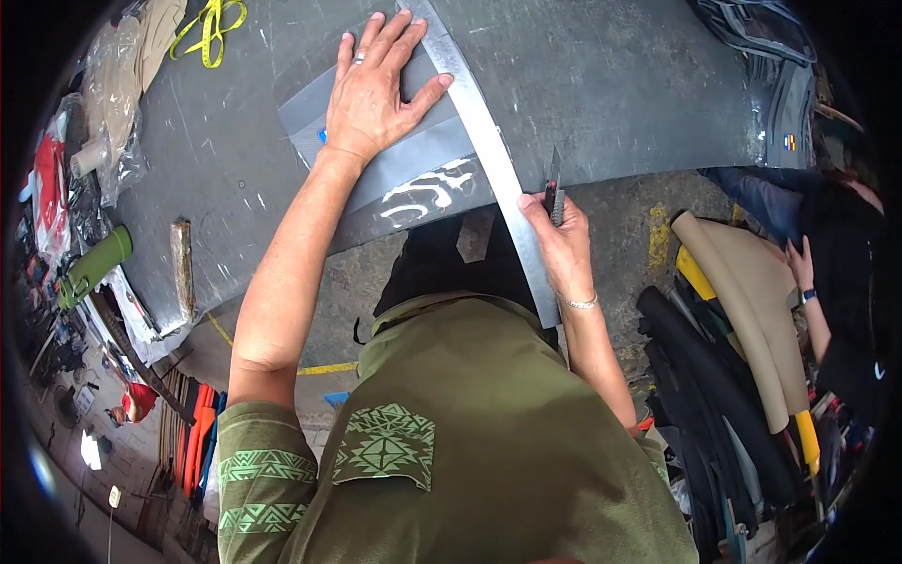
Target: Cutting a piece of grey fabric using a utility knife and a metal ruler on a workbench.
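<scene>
My left hand (376, 103) lies spread on a grey sheet (418, 160) on the dark worktable (639, 103). Its thumb and index fingertip reach the edge of a long metal ruler (484, 141). The ruler runs across the sheet's right side and sticks out past the table's near edge, toward my body. My right hand (564, 249) is closed around a utility knife (553, 193), just right of the ruler and off the table's near edge. The knife's blade points away from me and touches nothing. A glossy strip (427, 195) shows at the sheet's near side.
A yellow tape measure (214, 33) lies at the far left. A wooden stick (182, 268) and green bottle (99, 263) are on the left. Dark folded material (780, 108) lies at the table's right end. Rolls of material (738, 301) stand on the right, beside another person (841, 254).
</scene>
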